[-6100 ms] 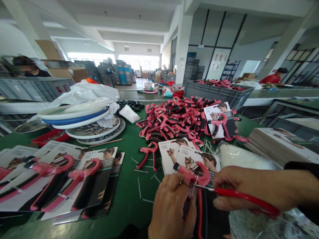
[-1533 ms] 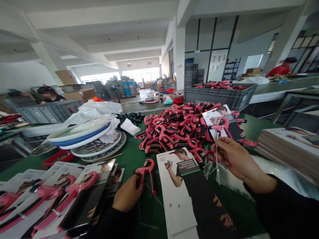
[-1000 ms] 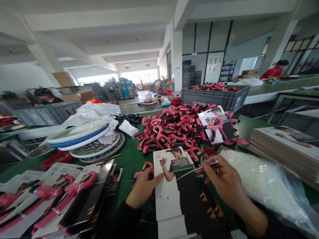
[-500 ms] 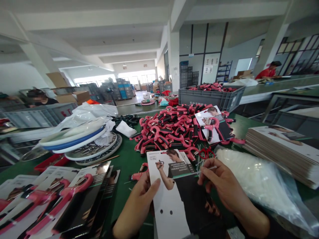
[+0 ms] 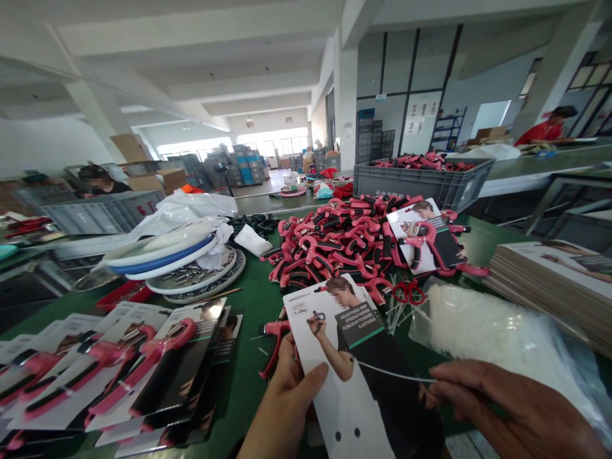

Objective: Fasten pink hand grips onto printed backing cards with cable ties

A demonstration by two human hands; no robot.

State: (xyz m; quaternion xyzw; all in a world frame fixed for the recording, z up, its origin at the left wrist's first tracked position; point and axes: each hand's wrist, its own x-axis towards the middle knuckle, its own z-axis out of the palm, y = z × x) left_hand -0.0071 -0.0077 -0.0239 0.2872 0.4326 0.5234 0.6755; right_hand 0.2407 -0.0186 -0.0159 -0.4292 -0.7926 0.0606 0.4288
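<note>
My left hand (image 5: 296, 395) grips the left edge of a printed card (image 5: 354, 357), thumb on its front. The card shows a person with a grip strengthener and has two dark holes near its bottom. Between finger and thumb, my right hand (image 5: 502, 395) pinches a thin white zip tie (image 5: 394, 371), which runs in a curve to a small hole in the card. A pink and black hand grip (image 5: 275, 338) lies left of the card. Behind it is a large pile of pink hand grips (image 5: 329, 239), with one carded grip (image 5: 425, 239) on top.
Red scissors (image 5: 408, 292) lie by loose white ties and a bag of ties (image 5: 497, 331). Stacked cards (image 5: 549, 287) stand at right, carded grips (image 5: 162, 357) at left. Further back are round trays (image 5: 162, 258) and a grey crate (image 5: 421, 182). Two people sit in the background.
My right hand has moved right and down, drawing the tie out in a long curve across the card. The card tilts slightly more, and the camera view has shifted left.
</note>
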